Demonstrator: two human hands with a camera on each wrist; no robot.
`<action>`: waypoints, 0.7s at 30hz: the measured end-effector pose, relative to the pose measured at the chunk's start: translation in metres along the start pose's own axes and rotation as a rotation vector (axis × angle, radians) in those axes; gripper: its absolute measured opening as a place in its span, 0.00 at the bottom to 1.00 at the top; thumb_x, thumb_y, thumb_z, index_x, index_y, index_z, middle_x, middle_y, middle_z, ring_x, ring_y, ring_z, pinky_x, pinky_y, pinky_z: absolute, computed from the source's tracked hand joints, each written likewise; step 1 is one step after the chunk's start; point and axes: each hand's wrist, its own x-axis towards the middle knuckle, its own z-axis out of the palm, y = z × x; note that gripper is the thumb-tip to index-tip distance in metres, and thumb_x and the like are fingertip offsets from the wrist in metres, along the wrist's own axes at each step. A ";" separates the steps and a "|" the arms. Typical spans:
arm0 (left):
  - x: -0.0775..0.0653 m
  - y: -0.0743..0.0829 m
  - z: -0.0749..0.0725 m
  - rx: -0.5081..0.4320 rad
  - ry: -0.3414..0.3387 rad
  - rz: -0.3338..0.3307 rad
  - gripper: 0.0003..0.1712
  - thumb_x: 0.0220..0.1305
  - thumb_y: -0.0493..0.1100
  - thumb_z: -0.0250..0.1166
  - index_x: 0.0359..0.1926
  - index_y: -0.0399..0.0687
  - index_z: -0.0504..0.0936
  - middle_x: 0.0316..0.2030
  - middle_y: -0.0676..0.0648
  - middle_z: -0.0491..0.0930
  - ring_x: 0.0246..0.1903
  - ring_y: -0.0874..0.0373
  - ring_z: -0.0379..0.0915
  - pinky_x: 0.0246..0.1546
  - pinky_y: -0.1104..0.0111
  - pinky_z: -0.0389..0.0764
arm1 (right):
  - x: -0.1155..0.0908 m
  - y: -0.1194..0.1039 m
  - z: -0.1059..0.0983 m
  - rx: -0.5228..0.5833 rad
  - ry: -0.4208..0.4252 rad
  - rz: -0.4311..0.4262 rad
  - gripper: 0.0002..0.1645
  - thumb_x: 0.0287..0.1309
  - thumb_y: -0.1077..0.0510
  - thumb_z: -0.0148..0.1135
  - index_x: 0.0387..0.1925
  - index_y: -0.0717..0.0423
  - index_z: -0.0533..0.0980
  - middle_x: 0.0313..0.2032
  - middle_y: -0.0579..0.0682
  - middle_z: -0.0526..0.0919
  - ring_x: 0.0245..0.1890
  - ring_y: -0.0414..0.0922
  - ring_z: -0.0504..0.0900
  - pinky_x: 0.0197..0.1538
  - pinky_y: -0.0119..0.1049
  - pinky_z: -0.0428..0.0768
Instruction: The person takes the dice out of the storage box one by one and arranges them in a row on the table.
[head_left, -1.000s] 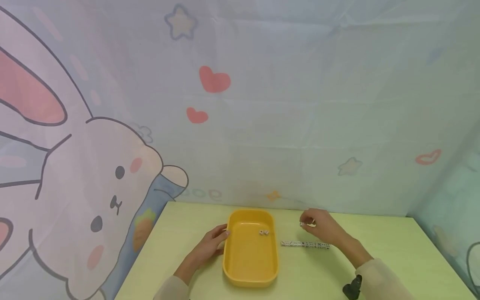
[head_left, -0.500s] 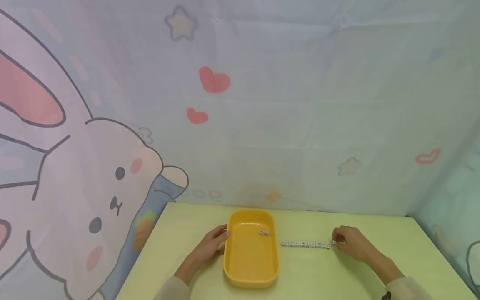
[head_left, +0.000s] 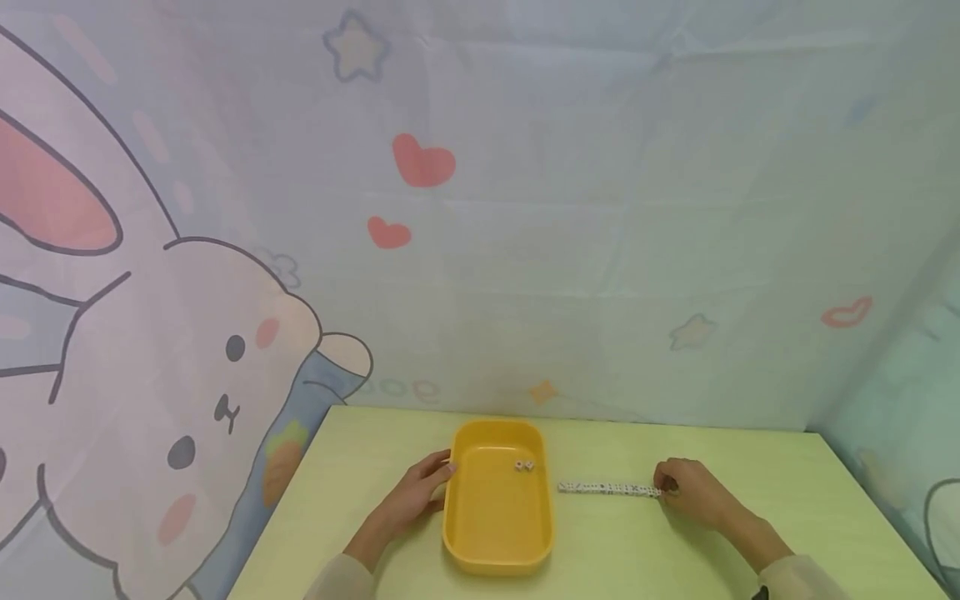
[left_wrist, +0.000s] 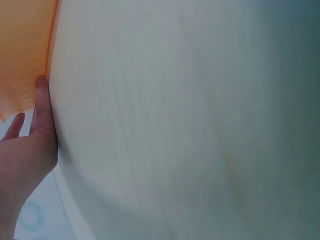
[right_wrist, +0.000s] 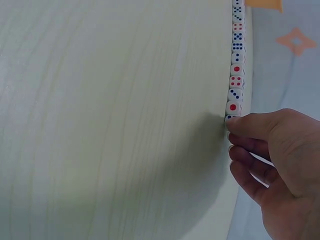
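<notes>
A row of white dice with red and blue pips runs sideways on the table, right of a yellow tray. My right hand is at the row's right end. In the right wrist view, the thumb and fingers of that hand pinch the end die, mostly hidden by the thumb and up against its neighbour. My left hand rests against the tray's left side, its fingers touching the wall, as the left wrist view also shows. Two dice lie inside the tray, near its far right.
The light yellow-green table reaches back to a cloth backdrop printed with a rabbit, hearts and stars. At the far right a dark cable hangs beside the table.
My right hand carried a die from above and behind the row to the right, lowered it, then slid it left against the row's end. The left hand and tray stay in place.
</notes>
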 end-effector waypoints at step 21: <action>0.000 0.000 0.000 -0.004 -0.004 0.020 0.36 0.76 0.54 0.53 0.75 0.41 0.56 0.70 0.34 0.60 0.62 0.43 0.69 0.54 0.56 0.79 | 0.066 -0.099 -0.006 -0.073 0.085 -0.118 0.12 0.58 0.56 0.71 0.44 0.47 0.80 0.42 0.40 0.79 0.45 0.43 0.78 0.48 0.43 0.80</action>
